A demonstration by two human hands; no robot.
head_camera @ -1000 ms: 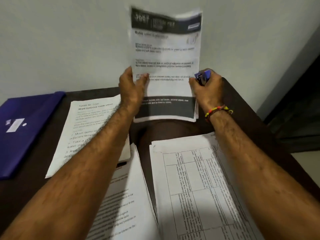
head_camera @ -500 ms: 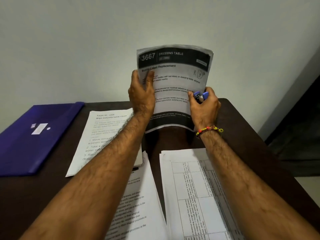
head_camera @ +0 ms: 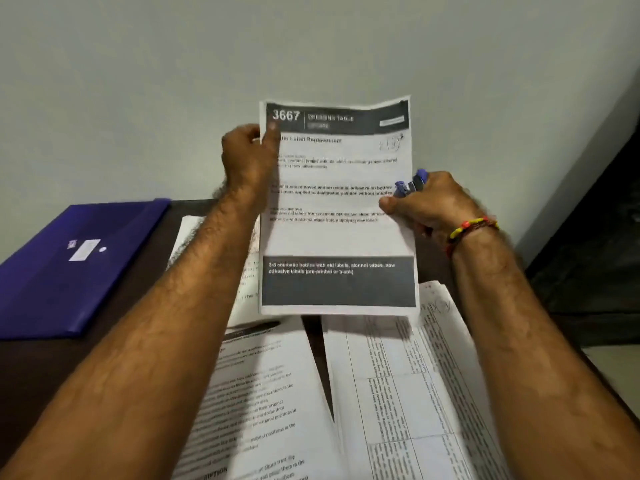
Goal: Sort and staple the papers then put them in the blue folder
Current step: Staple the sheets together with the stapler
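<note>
I hold a printed sheet set [head_camera: 337, 233] headed "3667 Dressing Table" upright above the dark table. My left hand [head_camera: 247, 157] pinches its upper left edge, thumb on the front. My right hand [head_camera: 426, 202] grips the right edge at mid height and also holds a small blue stapler [head_camera: 412, 184] in the same fist. The blue folder [head_camera: 79, 265] lies shut on the table at the left, apart from both hands.
Three other paper piles lie on the table [head_camera: 20, 386]: one behind my left forearm [head_camera: 187, 233], a text page [head_camera: 263, 403] at the front centre, a page of tables [head_camera: 398, 393] at the front right. A pale wall stands close behind.
The held sheets came lower and closer to me and now hang straighter. My left hand slid up to the top left corner. My right hand stayed on the right edge with the stapler.
</note>
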